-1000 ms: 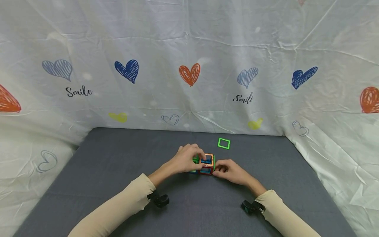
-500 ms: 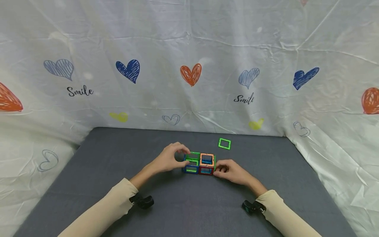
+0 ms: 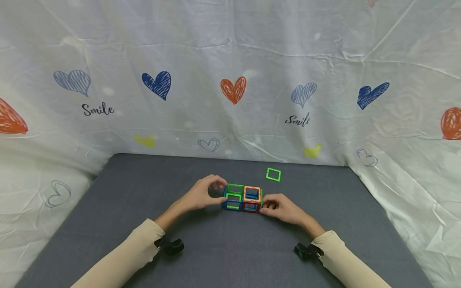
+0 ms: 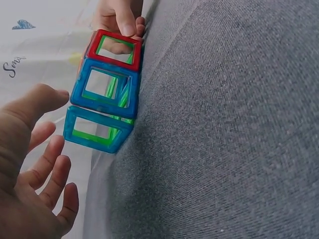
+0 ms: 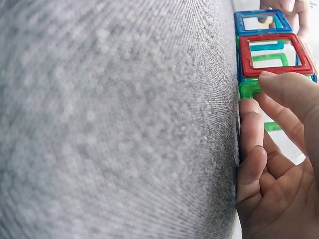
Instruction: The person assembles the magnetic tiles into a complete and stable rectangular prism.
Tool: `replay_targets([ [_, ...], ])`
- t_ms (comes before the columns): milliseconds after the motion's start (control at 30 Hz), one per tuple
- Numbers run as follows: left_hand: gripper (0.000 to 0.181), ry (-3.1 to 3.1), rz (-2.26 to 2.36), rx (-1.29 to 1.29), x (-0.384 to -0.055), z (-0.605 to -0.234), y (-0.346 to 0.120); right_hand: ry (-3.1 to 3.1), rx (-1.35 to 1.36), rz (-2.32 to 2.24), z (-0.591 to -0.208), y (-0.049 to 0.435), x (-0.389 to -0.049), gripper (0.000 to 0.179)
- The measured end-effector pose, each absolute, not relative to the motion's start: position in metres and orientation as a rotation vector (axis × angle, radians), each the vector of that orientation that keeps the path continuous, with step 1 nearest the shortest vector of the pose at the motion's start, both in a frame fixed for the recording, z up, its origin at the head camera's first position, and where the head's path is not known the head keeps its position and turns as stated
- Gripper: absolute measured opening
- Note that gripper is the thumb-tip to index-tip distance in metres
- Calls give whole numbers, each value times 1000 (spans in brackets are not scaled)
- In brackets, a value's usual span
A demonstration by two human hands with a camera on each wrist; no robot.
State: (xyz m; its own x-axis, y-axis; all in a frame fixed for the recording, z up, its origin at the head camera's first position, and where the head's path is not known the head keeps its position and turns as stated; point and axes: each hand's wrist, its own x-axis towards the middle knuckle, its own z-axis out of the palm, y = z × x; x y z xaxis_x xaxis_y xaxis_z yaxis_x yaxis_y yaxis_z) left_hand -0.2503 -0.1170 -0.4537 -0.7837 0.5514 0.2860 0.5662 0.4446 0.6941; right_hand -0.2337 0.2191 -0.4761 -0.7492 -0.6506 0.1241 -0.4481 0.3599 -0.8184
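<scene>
A box of magnetic tiles (image 3: 251, 187) stands on the dark cloth, two cubes side by side. Its right cube shows an orange frame on top and a red tile (image 5: 244, 55) in front; the left one has a blue front tile (image 4: 77, 89) and green frames. Whether green covers that left top, I cannot tell. My left hand (image 3: 199, 195) is spread at the left end, thumb and fingers apart, holding nothing. My right hand (image 3: 282, 209) holds the right end, thumb at the red tile's edge, fingers curled against the green side tile (image 5: 246, 90).
A loose green square tile (image 3: 268, 173) lies flat behind the box, to the right. The dark cloth-covered table (image 3: 230, 256) ends at a white curtain (image 3: 187, 60) printed with hearts. Each wrist wears a small black camera (image 3: 174, 247).
My left hand has drawn back leftward off the top of the box, uncovering its left cube. The right hand stays at the right end. The loose green tile has not moved.
</scene>
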Motion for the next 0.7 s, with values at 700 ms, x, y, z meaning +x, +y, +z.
replay_targets([
  [700,69,-2864,-1677,-909,-246,-464,-111,2423,-1022,-1312,-475,220,-232,4],
])
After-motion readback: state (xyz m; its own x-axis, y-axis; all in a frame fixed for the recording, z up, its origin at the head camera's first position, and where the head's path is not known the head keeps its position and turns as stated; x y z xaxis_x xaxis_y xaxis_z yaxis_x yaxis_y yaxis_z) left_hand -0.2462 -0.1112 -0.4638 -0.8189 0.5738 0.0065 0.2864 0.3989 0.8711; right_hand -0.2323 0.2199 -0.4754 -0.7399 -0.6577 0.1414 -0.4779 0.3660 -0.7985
